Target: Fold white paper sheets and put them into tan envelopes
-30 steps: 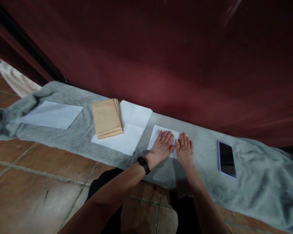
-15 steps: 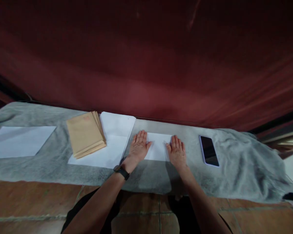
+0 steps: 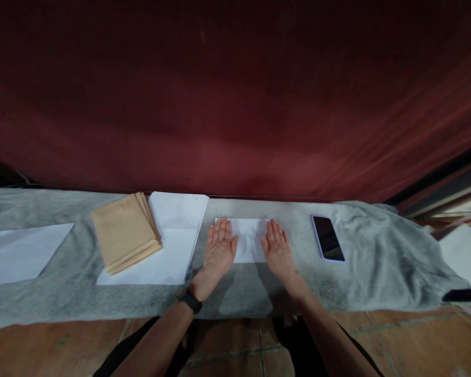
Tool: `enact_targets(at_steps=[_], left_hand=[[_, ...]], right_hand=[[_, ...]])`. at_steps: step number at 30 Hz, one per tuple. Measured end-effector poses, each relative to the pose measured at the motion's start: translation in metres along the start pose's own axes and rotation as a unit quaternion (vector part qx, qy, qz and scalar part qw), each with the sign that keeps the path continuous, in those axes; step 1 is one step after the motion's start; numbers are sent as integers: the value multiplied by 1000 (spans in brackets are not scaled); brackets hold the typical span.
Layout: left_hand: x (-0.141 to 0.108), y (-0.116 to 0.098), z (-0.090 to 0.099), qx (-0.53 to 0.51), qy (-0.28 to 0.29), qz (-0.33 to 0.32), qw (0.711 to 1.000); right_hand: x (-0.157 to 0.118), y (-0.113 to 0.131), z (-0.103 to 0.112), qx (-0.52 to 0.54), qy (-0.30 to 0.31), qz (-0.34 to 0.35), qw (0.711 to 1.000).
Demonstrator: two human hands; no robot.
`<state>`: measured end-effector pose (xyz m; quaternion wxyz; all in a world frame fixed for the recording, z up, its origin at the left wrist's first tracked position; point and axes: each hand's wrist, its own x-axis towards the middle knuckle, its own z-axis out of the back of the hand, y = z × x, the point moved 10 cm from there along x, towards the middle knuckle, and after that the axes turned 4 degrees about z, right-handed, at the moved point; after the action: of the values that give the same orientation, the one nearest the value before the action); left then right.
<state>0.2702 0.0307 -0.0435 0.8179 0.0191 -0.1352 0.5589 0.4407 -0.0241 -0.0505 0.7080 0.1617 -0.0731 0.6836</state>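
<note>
Grey cloth (image 3: 377,262): one phone (image 3: 328,239); left hand (image 3: 219,247), right hand (image 3: 278,250) flat on one small white paper (image 3: 249,245), each grip wide.

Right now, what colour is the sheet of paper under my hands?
The sheet of paper is white; it shows best in the head view.

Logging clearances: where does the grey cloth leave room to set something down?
Grey cloth is bare between the right hand and phone, right of the phone (rumpled), and between the leftmost sheet and brown envelopes. It is crowded where the envelopes overlap the paper stack beside the left hand.
</note>
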Motion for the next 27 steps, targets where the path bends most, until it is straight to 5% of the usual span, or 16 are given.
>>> enact_targets(at_steps=[3, 6, 18, 27], left_hand=[[-14, -32, -6, -17, 16, -69, 997], [-21, -35, -14, -15, 31, -71, 997], [-13, 19, -11, 10, 7, 14, 1000], [-12, 22, -9, 23, -9, 36, 999]], right_hand=[[-6, 37, -7, 40, 27, 71, 996], [-11, 48, -10, 49, 35, 83, 995], [-11, -1, 3, -4, 6, 1, 1000], [8, -34, 11, 27, 56, -136, 989]])
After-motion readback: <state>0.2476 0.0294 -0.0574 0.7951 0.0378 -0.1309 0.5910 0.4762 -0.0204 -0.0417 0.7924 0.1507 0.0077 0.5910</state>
